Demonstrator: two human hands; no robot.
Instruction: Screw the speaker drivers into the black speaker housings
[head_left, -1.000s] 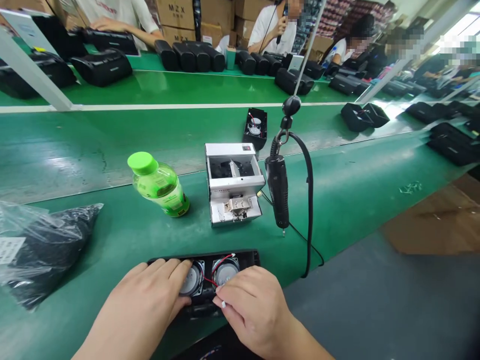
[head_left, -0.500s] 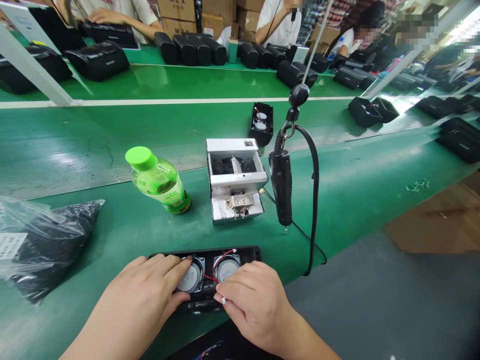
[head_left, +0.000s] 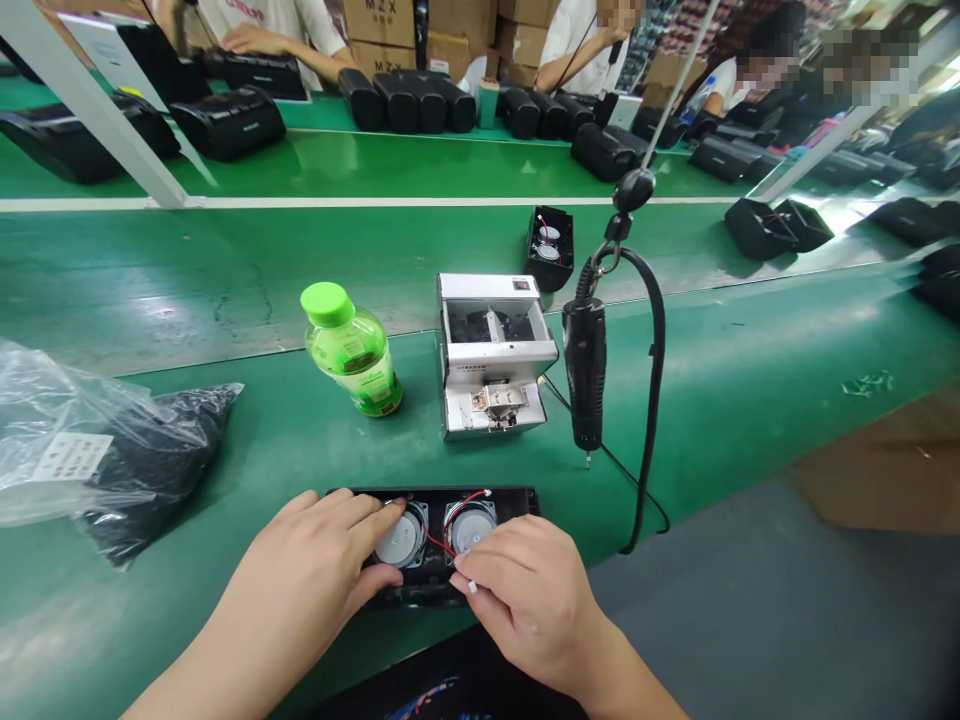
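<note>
Open black speaker housing (head_left: 517, 510), lying flat on the green belt (head_left: 225, 480), carries 2 round silver drivers (head_left: 401, 537) side by side, with red wires (head_left: 463, 503) attached.

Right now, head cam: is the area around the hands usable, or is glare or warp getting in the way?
Head view: the left hand, right hand and black speaker housing look fairly sharp, with no strong glare on them. Glare sits farther off, on the green conveyor belt at upper right. Wide-angle distortion makes the white upright post lean. Background faces are pixelated.
</note>
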